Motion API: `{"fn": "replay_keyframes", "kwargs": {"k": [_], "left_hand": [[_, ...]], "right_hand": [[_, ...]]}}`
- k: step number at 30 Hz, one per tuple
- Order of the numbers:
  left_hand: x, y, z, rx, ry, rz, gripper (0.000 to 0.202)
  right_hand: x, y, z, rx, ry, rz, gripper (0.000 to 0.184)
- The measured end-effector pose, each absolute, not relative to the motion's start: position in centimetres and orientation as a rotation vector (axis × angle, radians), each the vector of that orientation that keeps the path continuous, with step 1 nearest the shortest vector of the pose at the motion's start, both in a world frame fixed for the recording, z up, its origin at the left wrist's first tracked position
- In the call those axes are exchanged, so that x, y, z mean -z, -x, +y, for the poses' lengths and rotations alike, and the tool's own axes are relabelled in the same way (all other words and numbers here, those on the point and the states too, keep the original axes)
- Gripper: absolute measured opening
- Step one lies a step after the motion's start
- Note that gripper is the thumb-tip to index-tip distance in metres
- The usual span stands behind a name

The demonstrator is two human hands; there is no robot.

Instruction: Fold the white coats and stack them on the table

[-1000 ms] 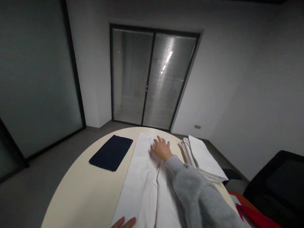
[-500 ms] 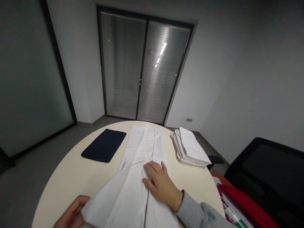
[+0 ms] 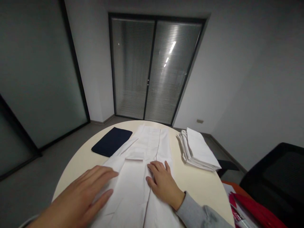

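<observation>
A long white garment [image 3: 131, 186] lies spread down the middle of the round table, with a pocket-like flap and a seam along its right part. My left hand [image 3: 87, 190] is over its left side, fingers stretched out and thumb apart, holding nothing. Whether its fingers touch the cloth I cannot tell. On the garment near the seam rests my right hand [image 3: 162, 182], palm down with fingers spread. The near end of the garment runs out of the frame at the bottom.
A folded dark navy cloth [image 3: 112, 141] lies at the table's left. Folded white cloths [image 3: 199, 150] are stacked at the right edge of the cream table [image 3: 73, 169]. Beyond that edge stand a black chair [image 3: 275, 177] and red items [image 3: 256, 209].
My left hand has let go of the garment's left edge and moved up and right over it. That edge now lies spread toward the left. My right hand stays on the cloth.
</observation>
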State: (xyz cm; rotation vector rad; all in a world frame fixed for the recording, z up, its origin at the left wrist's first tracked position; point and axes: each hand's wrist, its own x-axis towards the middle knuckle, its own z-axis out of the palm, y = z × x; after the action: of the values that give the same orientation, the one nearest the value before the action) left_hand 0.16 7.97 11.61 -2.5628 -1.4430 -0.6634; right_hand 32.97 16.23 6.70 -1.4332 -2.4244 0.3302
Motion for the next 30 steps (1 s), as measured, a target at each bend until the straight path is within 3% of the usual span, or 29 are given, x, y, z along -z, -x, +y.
{"fn": "replay_keyframes", "kwargs": {"k": [4, 8, 14, 22, 24, 26, 28, 30], "left_hand": [[-14.5, -5.9, 15.6, 0.223, 2.830, -1.395, 0.050], [-13.0, -8.6, 22.4, -0.064, 2.783, -1.503, 0.068], [-12.0, -8.2, 26.4, -0.021, 2.623, -1.692, 0.027], [-15.2, -2.6, 26.3, 0.199, 2.534, -2.025, 0.036], [-15.2, -1.9, 25.5, 0.270, 2.603, -2.025, 0.030], [-14.9, -1.7, 24.9, 0.378, 2.776, -1.971, 0.028], [-14.6, -2.0, 24.6, 0.518, 3.012, -1.926, 0.034], [-14.5, -2.8, 24.8, 0.600, 3.301, -1.848, 0.045]], "right_hand": [[-6.7, -33.1, 16.1, -0.318, 1.416, -2.414, 0.045], [-6.7, -33.1, 15.9, -0.335, 1.416, -2.409, 0.045], [-7.4, -33.3, 15.9, -0.385, 1.410, -2.400, 0.049], [-6.9, -34.9, 16.8, -0.510, 1.469, -2.236, 0.076], [-7.0, -35.6, 17.0, -0.469, 1.500, -2.188, 0.068], [-7.4, -36.0, 17.0, -0.380, 1.580, -2.171, 0.045], [-7.7, -36.2, 16.9, -0.322, 1.679, -2.170, 0.022], [-7.8, -36.1, 17.0, -0.319, 1.734, -2.173, 0.017]]}}
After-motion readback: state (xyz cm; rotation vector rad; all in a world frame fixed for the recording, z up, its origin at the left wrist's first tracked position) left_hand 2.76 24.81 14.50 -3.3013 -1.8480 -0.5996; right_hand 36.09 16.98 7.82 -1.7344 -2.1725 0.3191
